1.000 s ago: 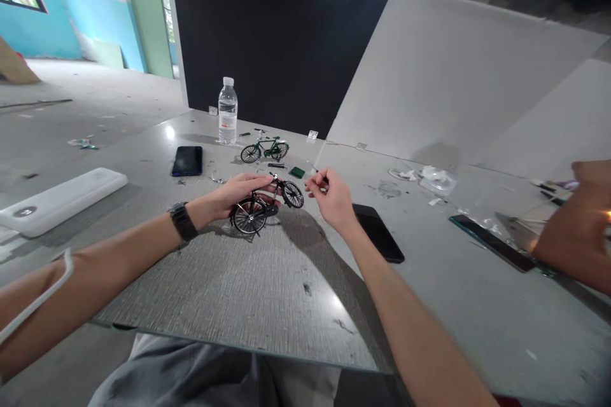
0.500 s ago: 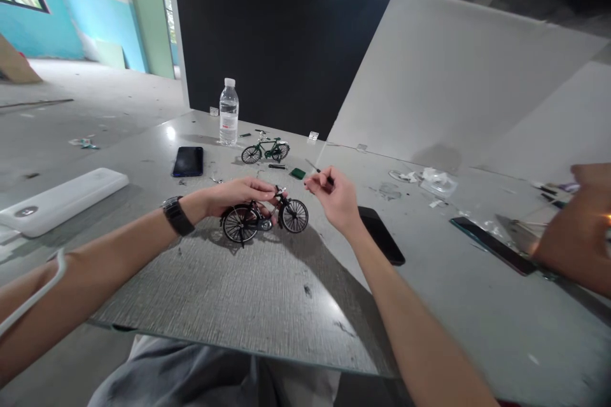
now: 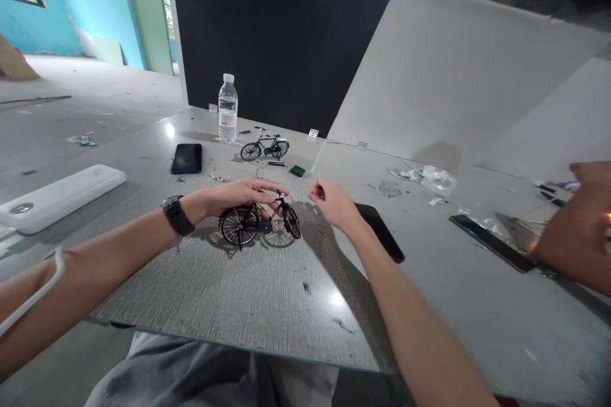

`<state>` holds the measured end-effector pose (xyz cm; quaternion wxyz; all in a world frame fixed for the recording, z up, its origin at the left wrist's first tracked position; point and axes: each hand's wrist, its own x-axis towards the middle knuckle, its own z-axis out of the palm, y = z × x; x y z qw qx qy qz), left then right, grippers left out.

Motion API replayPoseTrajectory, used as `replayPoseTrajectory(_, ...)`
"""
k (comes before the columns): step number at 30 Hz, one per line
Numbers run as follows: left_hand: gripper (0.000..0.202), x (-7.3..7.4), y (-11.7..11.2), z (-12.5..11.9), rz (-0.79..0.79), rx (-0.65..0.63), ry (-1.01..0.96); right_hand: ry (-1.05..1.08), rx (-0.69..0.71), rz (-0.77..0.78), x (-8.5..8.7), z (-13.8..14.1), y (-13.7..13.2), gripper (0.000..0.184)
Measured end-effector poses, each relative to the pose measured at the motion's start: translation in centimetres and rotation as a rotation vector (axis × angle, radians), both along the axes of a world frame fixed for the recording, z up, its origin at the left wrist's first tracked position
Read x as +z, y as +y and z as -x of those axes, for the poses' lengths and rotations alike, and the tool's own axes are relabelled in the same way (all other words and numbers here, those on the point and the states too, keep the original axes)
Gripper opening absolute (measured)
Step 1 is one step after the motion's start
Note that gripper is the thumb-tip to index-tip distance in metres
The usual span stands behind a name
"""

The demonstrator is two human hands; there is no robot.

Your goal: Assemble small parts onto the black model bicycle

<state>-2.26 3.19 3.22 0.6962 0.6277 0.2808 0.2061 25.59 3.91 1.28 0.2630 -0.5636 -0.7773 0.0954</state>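
Spanning the whole lower view, the grey table (image 3: pixel 248 292) lies before you and bears everything described here. On its far left edge rests a long white case (image 3: pixel 57 197), and at its right end a co-worker's forearm (image 3: pixel 573 248) reaches in beside a dark flat strip (image 3: pixel 491 243). A clear water bottle (image 3: pixel 228 108) stands upright at the far side, with a dark phone (image 3: pixel 186 158) lying flat near it and a second black phone (image 3: pixel 382 235) lying just beside your right wrist. A green model bicycle (image 3: pixel 264 147) stands upright between the bottle and your hands. The black model bicycle (image 3: pixel 260 221) stands on both wheels at the middle of the table, its front wheel turned toward your right. Your left hand (image 3: pixel 233 194) (a dark watch (image 3: pixel 177 216) on its wrist) rests curled over the saddle and frame of this bicycle, fingers lying on it from above. Your right hand (image 3: pixel 334 203) hovers just beside the handlebar, apart from the bicycle, thumb and forefinger pinched together on a thin pin-like tool (image 3: pixel 311 182), too small to identify further.
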Motion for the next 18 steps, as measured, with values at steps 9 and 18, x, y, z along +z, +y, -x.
replayPoseTrajectory(9,0.056,-0.6,0.8,0.2,0.059,0.064,-0.108,-0.205,-0.067,0.118,-0.9,-0.5,0.4,0.007)
replayPoseTrajectory(18,0.050,-0.7,1.4,0.0,-0.014,0.237,-0.223,-0.025,0.045,-0.073,-0.2,0.0,0.0,0.020)
